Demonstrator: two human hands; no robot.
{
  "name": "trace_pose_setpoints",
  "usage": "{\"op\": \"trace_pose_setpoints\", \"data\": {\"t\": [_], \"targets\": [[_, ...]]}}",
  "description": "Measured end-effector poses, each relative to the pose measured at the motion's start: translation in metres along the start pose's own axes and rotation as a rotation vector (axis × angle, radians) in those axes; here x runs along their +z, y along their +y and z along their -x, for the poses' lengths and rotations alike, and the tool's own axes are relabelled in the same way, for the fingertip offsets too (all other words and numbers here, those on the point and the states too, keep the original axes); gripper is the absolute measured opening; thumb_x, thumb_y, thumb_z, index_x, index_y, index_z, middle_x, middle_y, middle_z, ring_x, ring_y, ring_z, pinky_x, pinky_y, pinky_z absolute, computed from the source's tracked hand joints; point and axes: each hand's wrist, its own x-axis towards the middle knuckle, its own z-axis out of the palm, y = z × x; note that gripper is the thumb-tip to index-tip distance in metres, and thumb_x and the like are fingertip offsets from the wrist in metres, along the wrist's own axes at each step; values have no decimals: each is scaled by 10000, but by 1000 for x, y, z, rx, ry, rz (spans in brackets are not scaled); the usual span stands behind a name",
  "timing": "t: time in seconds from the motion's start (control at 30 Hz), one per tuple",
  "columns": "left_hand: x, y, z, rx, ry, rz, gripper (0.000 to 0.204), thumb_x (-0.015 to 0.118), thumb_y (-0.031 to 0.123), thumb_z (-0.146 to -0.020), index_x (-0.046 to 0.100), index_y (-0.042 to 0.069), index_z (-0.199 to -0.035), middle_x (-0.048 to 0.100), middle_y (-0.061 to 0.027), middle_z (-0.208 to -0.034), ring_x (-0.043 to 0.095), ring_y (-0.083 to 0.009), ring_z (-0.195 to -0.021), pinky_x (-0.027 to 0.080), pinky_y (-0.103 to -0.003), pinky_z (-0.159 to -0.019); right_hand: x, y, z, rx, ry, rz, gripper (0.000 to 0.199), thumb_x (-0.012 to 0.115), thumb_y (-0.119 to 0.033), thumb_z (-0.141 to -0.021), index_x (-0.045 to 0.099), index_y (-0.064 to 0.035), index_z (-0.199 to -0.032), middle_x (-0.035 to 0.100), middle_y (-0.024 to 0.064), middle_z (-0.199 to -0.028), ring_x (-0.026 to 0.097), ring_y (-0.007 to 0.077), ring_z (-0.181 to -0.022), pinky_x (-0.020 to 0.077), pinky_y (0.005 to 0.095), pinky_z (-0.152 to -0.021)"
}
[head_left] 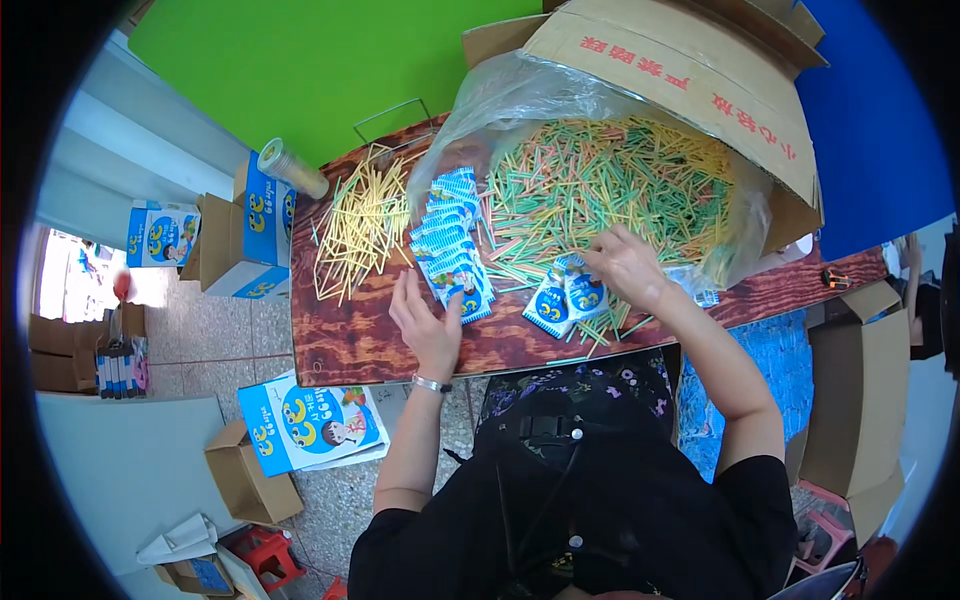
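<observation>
My left hand (428, 322) lies on the wooden table with its fingers apart, beside the near end of a row of overlapping blue-and-white sachets (445, 240). Its thumb is close to or touching the lowest sachet. My right hand (630, 268) is closed, with its fingers pinched at the upper corner of a small blue-and-white sachet (585, 292). Another such sachet (548, 305) lies against it on the left, partly overlapped. Thin pastel sticks (600, 330) in green, yellow and pink lie under and around these two. My fingertips are partly hidden.
A big cardboard box (690, 75) lies on its side, its clear plastic liner (500, 95) spilling many coloured sticks (600, 180). Left of the sachets is a yellow stick pile (365, 225), with a clear jar (290, 168) behind. Printed boxes (310, 425) stand beyond the table's left edge.
</observation>
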Motion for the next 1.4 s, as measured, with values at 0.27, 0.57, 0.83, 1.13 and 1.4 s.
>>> {"op": "trace_pose_setpoints", "data": {"t": [0.27,0.57,0.83,1.13,1.4], "targets": [[31,87,1,-131,-640,687,350,696,267,-856,630,-12,-1058,642,-134,-873,611,-225,-816,469,-351,-734,-28,-40,-6,18,152,-533,202,713,-133,-805,613,-45,-957,627,115,-823,638,303,-765,502,390,-638],[46,94,-4,-163,-715,774,292,796,153,-772,560,25,-656,589,17,-623,482,-24,-577,387,-229,-493,-44,-30,16,166,-21,-776,230,689,-132,-829,645,-46,-1037,664,154,-890,654,328,-809,507,386,-685],[49,88,1,-137,-703,704,291,802,156,-764,558,27,-673,550,20,-621,460,-40,-581,378,-232,-503,-44,113,15,455,-330,297,197,632,-93,-774,688,-81,-962,594,139,-1109,568,289,-1089,509,431,-885],[48,83,1,-166,-685,748,270,774,150,-799,565,19,-689,520,39,-629,426,-29,-586,348,-222,-493,-24,132,16,418,-487,323,229,530,-148,-850,685,-66,-998,457,117,-1365,358,306,-1322,277,512,-1121],[52,76,3,-205,-688,754,203,764,141,-812,618,14,-753,578,31,-684,467,-20,-605,360,-206,-501,-64,118,2,404,-371,215,358,550,-156,-888,541,-29,-1222,520,171,-1311,393,316,-1312,242,522,-1132]]}}
